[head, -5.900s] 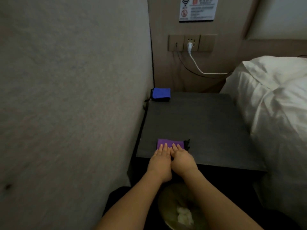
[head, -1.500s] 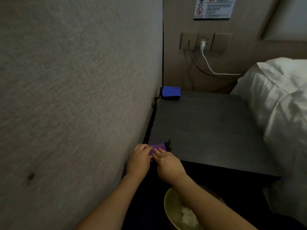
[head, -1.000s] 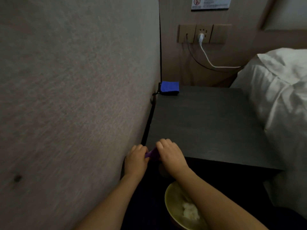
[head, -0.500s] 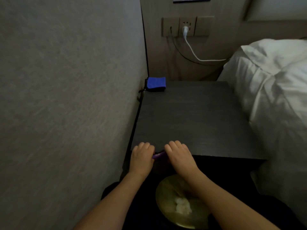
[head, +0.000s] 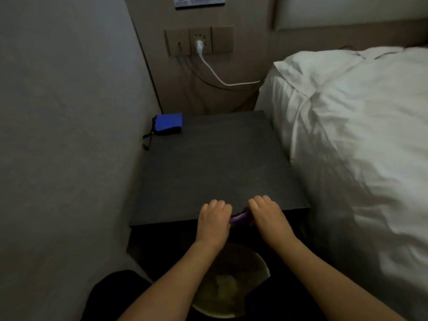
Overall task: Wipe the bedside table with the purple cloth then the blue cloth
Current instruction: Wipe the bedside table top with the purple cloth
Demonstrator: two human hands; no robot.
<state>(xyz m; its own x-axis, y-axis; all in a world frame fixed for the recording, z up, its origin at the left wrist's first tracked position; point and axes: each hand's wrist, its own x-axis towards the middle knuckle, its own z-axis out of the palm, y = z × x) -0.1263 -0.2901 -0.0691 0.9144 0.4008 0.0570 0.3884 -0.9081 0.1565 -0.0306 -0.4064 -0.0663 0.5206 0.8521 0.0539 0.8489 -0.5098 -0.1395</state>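
The dark bedside table [head: 215, 163] fills the middle of the head view. The purple cloth [head: 240, 219] sits bunched at the table's front edge, only a narrow strip of it showing between my hands. My left hand [head: 214, 220] grips its left end and my right hand [head: 268, 216] grips its right end, fingers curled over the edge. The blue cloth [head: 168, 123], folded with a black trim and strap, lies at the table's far left corner against the wall.
A grey wall [head: 64, 135] runs close along the left. A bed with white bedding [head: 361, 140] presses against the table's right side. A white charger cable [head: 215, 72] hangs from the wall socket. A yellowish waste bin [head: 234, 281] stands below the front edge.
Both hands slid the purple cloth along the front edge from the table's left corner toward the middle. The cloth went from flat to bunched between my hands. The blue cloth stayed put.
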